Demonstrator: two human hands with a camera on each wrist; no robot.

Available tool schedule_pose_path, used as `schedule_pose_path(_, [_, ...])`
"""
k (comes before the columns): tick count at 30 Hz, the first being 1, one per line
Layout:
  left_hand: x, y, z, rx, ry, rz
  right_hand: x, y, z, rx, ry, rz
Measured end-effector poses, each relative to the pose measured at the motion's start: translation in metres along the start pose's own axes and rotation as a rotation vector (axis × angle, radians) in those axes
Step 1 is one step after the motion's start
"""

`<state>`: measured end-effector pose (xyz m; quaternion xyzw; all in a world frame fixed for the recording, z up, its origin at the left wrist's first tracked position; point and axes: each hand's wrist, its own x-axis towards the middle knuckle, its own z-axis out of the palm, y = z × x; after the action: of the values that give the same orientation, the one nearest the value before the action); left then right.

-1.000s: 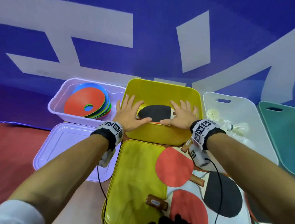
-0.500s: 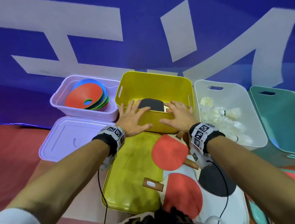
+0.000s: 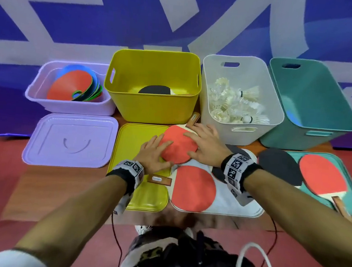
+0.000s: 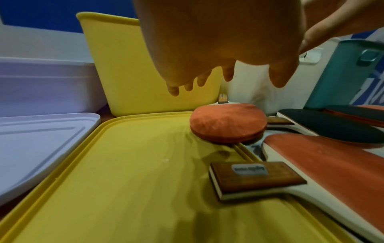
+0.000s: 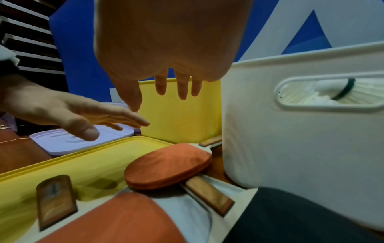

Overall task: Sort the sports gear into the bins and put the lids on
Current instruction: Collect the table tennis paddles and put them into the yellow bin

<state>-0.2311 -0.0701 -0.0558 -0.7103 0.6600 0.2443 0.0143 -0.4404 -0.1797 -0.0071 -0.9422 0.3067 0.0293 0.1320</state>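
Blue banner behind; yellow bin hides most of one paddle. Both my spread, empty hands, left hand and right hand, hover over the red paddle.

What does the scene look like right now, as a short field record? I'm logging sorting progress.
left hand: open, above the red paddle's left edge
right hand: open, above the paddle's right edge
red paddle: lying across yellow lid and white lid, not lifted
yellow bin: one paddle inside
white bin: shuttlecocks
purple bin: flat discs
lids on: none
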Motion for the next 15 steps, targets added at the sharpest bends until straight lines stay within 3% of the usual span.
schedule_pose_path(3, [-0.007,0.004,0.011,-0.027,-0.086,0.02,-0.014,-0.003,0.013,0.028,-0.03,0.054])
schedule_pose_path(6, [-0.014,-0.001,0.028,-0.034,-0.159,0.036,-0.027,-0.009,0.032,0.059,-0.156,0.101])
schedule_pose_path(15, [-0.027,0.007,0.064,0.051,-0.157,0.104,-0.062,-0.022,0.091,0.053,-0.392,0.133])
